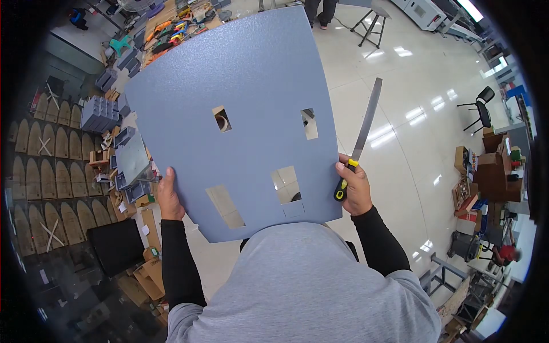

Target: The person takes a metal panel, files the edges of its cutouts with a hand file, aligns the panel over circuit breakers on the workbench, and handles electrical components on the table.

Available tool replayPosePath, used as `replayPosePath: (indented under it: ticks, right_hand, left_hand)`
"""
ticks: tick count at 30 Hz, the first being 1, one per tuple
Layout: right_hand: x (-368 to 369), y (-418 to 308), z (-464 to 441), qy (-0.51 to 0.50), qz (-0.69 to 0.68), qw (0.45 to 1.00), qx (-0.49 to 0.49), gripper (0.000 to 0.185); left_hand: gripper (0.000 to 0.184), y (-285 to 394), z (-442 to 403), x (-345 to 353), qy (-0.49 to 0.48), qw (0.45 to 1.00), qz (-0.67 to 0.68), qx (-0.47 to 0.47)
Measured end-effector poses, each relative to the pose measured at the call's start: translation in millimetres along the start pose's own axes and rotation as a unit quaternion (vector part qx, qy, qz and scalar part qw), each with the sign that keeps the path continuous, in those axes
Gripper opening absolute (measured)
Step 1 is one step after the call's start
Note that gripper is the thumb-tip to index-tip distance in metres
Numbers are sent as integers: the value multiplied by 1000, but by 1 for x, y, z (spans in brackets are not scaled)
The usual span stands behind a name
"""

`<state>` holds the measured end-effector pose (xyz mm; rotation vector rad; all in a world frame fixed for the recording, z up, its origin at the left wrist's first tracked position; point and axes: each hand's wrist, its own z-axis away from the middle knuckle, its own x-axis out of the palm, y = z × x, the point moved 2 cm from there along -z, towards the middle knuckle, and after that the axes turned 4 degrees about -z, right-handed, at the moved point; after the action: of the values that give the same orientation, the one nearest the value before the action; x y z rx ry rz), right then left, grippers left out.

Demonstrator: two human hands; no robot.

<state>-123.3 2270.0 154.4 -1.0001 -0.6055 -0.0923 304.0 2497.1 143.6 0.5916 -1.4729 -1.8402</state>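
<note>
A large blue-grey panel (246, 148) with several rectangular cutouts spans the middle of the view, its near edge against my grey shirt. At the panel's left edge, my left hand (170, 197) grips it, thumb on the upper face and the other fingers hidden below. My right hand (355, 186) is closed at the right edge, holding both the panel and a flat metal file (368, 123) with a black and yellow handle. The file's blade points up and away, beside the panel. Floor and other things show through the cutouts.
Beyond the panel, tools lie on a wooden bench (191, 23). Grey bins (100, 114) and cardboard boxes (151, 277) stand at left. A stool (374, 24) and a person's legs (322, 10) are at the far side. At right are a black chair (482, 108) and another person (507, 254).
</note>
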Motion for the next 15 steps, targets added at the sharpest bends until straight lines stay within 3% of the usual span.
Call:
replayPosePath:
  ticks: [15]
  right_hand:
    - [0,3,8,9,5,1000,-21,44]
  left_hand:
    - [49,4,17,-11,-21,999,37,19]
